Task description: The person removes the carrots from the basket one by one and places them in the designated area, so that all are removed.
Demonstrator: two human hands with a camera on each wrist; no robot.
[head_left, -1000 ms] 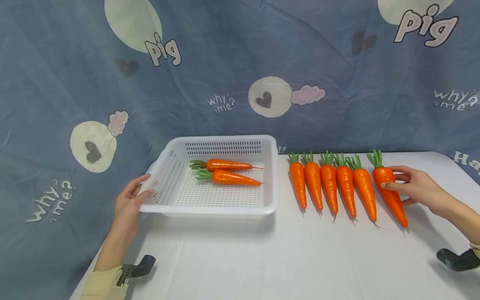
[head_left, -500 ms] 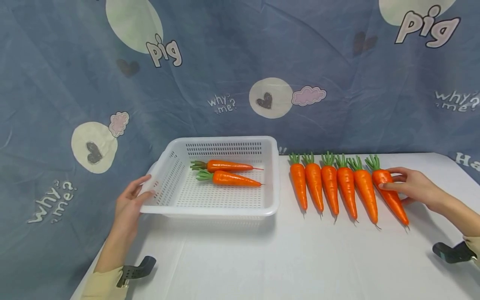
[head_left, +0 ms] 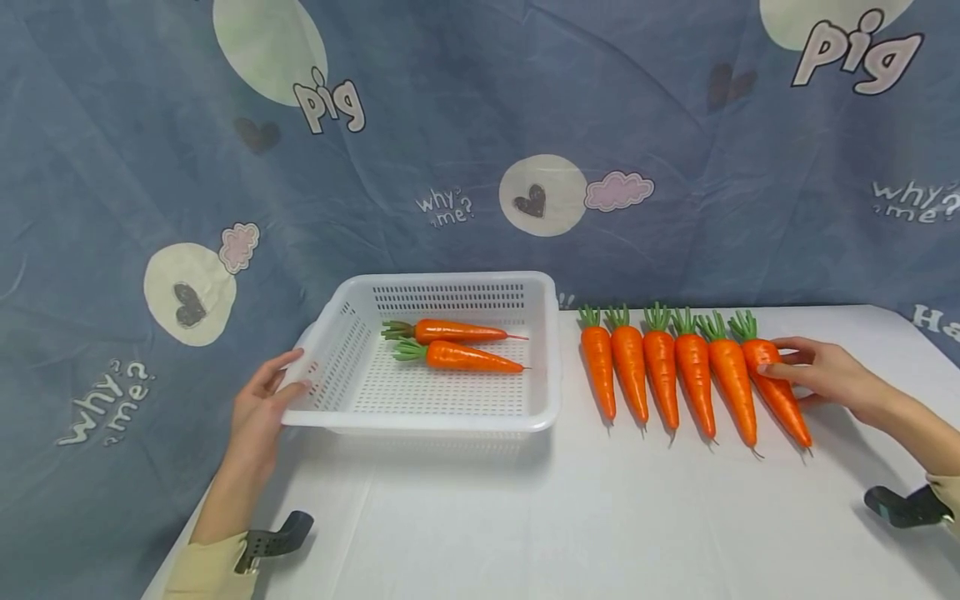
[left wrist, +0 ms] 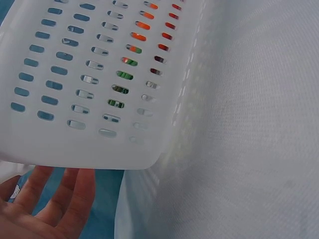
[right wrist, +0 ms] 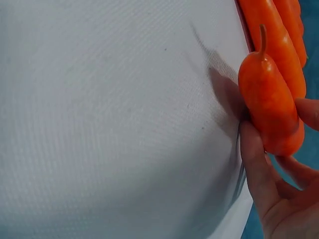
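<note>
My left hand (head_left: 258, 412) grips the left rim of a white plastic basket (head_left: 420, 422), thumb over the rim. The left wrist view shows the fingers (left wrist: 79, 199) under the basket's slotted wall (left wrist: 89, 144). Two orange carrots with green tops, a rear one (head_left: 465, 332) and a front one (head_left: 472, 358), lie sideways inside it. At the right, my right hand (head_left: 836, 379) pinches the upper part of a carrot (head_left: 780, 408) at the row's right end, tops pointing away. In the right wrist view this carrot (right wrist: 271, 99) sits against its neighbour, tip towards the camera; its leaves are hidden.
Several more carrots (head_left: 661, 379) stand in a slanted row between the basket and my right hand. White cloth (head_left: 562, 517) covers the table. A blue printed curtain (head_left: 420, 108) hangs right behind the table's far edge.
My right hand has shifted the held carrot slightly left, closing the gap to the neighbouring carrot. The left hand and the basket stay in place.
</note>
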